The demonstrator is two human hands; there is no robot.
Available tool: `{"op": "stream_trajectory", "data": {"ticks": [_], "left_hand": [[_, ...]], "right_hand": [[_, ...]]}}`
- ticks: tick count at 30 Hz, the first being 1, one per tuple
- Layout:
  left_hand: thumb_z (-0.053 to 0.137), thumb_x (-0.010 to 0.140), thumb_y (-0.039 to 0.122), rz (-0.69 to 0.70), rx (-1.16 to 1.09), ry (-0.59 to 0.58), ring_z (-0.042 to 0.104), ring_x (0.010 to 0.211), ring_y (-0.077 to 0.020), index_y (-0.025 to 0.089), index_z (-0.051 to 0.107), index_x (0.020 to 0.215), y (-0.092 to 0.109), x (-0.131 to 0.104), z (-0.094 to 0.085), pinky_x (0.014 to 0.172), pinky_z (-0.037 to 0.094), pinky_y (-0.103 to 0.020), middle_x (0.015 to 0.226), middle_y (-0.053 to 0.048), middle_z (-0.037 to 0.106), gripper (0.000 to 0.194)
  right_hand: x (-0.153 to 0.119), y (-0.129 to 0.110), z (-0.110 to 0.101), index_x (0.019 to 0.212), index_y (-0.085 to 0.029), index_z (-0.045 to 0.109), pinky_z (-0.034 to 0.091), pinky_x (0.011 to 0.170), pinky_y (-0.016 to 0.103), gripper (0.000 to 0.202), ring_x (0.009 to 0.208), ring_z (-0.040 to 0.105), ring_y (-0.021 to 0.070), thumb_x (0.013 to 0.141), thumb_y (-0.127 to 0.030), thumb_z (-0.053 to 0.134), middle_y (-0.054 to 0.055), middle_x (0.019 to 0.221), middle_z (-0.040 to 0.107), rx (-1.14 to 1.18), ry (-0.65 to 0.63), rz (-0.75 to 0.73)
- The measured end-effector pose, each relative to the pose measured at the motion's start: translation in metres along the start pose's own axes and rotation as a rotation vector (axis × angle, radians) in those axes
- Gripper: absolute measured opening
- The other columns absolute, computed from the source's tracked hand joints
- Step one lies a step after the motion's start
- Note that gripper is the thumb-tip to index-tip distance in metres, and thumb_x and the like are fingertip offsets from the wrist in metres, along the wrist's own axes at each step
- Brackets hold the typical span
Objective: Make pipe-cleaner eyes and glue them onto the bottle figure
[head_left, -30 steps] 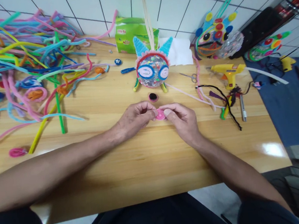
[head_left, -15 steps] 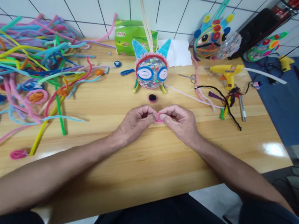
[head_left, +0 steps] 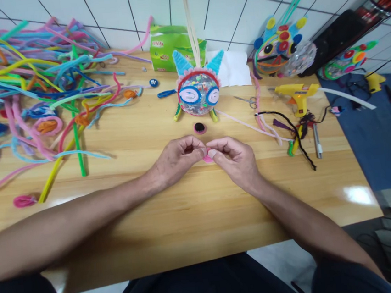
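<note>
Between my two hands is a small pink pipe cleaner coil (head_left: 209, 157), pinched at the fingertips and partly hidden by them. My left hand (head_left: 183, 159) grips its left side with thumb and forefinger. From the right, my right hand (head_left: 235, 158) closes on it the same way. Just beyond my fingers lies a round black coil with a pink rim (head_left: 199, 127). Behind that stands a clear ball figure (head_left: 199, 93) with light blue pipe cleaner ears, blue-ringed eyes and short yellow-green feet.
Loose pipe cleaners (head_left: 47, 78) are heaped at the left. On the right lie a yellow glue gun (head_left: 297, 94), scissors (head_left: 248, 101) and a utility knife (head_left: 317, 141). A green tissue pack (head_left: 167, 50) and another decorated figure (head_left: 276, 53) stand at the back.
Both hands stay nearly in place. A little more of the pink coil shows below the fingertips, and my right fingers have shifted slightly on it.
</note>
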State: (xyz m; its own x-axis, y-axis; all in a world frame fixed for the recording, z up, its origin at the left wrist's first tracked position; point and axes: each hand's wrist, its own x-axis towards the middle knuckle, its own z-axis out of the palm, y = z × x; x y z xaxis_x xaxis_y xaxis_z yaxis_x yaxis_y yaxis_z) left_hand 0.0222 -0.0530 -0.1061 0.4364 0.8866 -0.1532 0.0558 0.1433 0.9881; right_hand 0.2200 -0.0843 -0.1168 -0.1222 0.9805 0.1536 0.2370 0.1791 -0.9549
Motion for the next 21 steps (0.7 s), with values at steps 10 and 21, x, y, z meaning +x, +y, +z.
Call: {"op": "stream_trajectory", "data": {"ticks": [10, 21], "left_hand": [[0.070, 0.083, 0.031, 0.007, -0.072, 0.080, 0.048, 0.062, -0.0105, 0.019, 0.065, 0.078, 0.0033, -0.0016, 0.0012, 0.060, 0.040, -0.024, 0.063, 0.004, 0.057, 0.015], [0.074, 0.082, 0.036, -0.009, -0.119, 0.101, 0.052, 0.065, -0.0108, 0.018, 0.066, 0.077, 0.0062, -0.0023, 0.0032, 0.061, 0.042, -0.025, 0.070, 0.001, 0.064, 0.021]], "right_hand": [[0.0002, -0.0048, 0.0017, 0.101, -0.024, 0.078, 0.061, 0.076, 0.031, 0.009, 0.079, 0.075, 0.0150, 0.096, -0.025, 0.070, 0.002, 0.091, 0.082, -0.152, 0.008, -0.121], [0.0007, -0.0049, -0.0017, 0.106, -0.025, 0.075, 0.060, 0.077, 0.032, 0.013, 0.085, 0.074, 0.0164, 0.095, -0.029, 0.072, 0.002, 0.097, 0.080, -0.143, 0.071, -0.105]]}}
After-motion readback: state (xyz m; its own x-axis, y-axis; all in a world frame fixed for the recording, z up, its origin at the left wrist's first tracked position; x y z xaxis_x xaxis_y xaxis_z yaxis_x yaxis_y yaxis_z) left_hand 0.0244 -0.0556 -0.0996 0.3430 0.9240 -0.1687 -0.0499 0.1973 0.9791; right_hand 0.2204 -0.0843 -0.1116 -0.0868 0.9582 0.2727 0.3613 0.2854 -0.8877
